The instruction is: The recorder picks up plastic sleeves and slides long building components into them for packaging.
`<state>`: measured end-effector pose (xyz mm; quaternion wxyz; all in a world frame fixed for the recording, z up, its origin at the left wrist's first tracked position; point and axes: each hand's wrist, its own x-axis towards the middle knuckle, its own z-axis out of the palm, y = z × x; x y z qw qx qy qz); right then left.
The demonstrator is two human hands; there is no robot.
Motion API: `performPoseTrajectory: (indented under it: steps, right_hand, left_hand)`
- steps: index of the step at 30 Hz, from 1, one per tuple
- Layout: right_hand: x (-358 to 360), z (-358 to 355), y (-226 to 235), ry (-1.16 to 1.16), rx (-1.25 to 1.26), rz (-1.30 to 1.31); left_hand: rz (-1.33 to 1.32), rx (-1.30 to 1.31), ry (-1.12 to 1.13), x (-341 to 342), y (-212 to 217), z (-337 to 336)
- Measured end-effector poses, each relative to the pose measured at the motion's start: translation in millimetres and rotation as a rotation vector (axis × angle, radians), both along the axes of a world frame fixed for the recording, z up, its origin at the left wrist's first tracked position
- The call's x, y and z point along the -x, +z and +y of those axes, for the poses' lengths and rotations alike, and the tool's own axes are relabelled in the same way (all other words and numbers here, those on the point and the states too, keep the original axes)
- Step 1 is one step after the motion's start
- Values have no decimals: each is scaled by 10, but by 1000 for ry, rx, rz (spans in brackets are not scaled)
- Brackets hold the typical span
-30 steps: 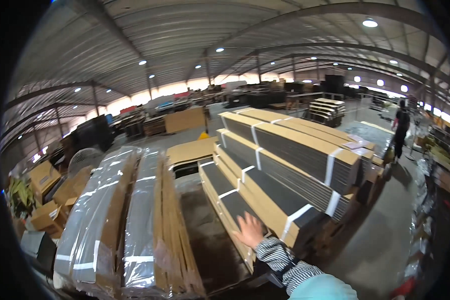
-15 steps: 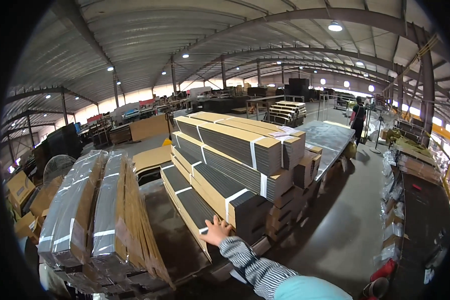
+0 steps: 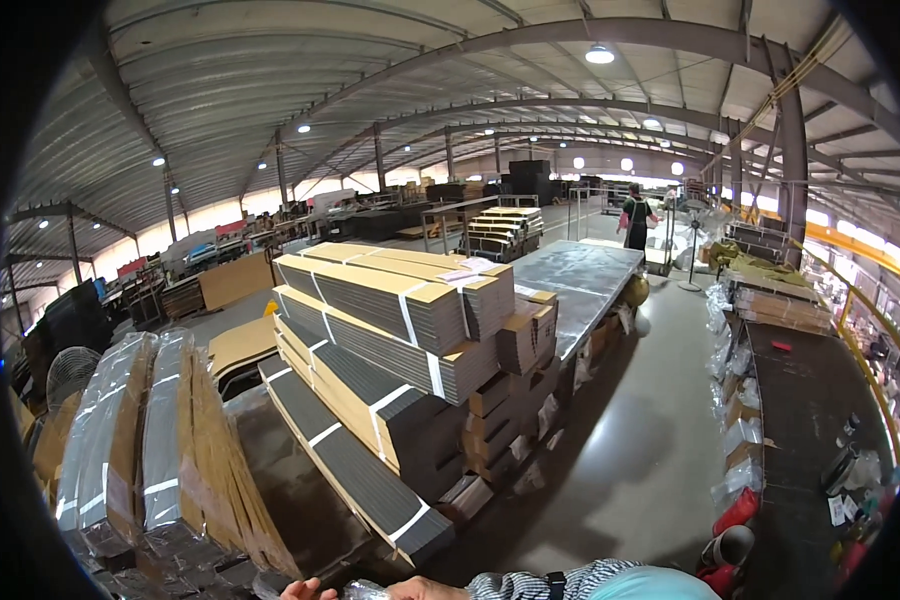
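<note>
Only one hand (image 3: pixel 410 588) shows, at the very bottom edge of the head view, its striped sleeve (image 3: pixel 530 583) running in from the lower right; which hand it is and how far its fingers are spread cannot be told, as most of it is cut off. It lies just beside the low end of a strapped bundle of flat cardboard sheets (image 3: pixel 355 470), the bottom one of a leaning stack (image 3: pixel 390 330). Plastic-wrapped upright bundles (image 3: pixel 140 440) stand to the left. A person (image 3: pixel 635 220) stands far off beyond a long grey table (image 3: pixel 580 280)
</note>
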<state>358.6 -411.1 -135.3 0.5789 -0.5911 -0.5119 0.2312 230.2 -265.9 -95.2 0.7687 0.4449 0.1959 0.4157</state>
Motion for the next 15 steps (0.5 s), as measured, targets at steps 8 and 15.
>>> performPoseTrajectory:
  steps: [8,15]
  right_hand:
    - [-439,-197,283,-217,-197,-444]
    - [-1137,-295,264,-320,-265,-656]
  left_hand:
    - [39,-267,-92,-643,-156,-161]
    - [55,-535,40,-1029,-327,-142]
